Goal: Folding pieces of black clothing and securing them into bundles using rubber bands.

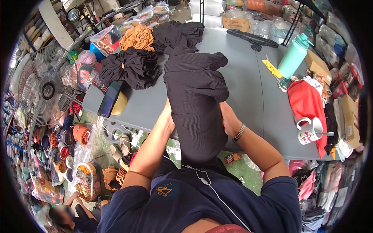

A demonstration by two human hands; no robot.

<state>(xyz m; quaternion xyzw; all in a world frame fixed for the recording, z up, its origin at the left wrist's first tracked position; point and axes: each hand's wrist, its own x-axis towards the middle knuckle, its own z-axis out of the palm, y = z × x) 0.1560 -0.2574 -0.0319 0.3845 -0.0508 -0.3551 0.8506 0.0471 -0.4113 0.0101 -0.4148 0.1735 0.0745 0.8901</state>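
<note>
A large bundle of black ribbed fabric [198, 116] lies between my two hands, its near end past the table's front edge. On its left side rests my left hand [170, 118], fingers mostly hidden behind the cloth. My right hand [228, 119] holds the other side, its fingertips also covered; a metal band circles that wrist. Beyond the bundle, more gathered black fabric [179, 36] sits on the grey table [244, 75]. Left of it are an orange-brown gathered cloth [137, 38] and a black gathered cloth [131, 68] with a small orange tie.
A phone [110, 99] leans on a gold-coloured object at the table's left. On the right stand a mint bottle [293, 56] and a mug [310, 130] with a spoon, beside red cloth [306, 102]. A pedestal fan [48, 90] is at left; another person [72, 215] sits lower left.
</note>
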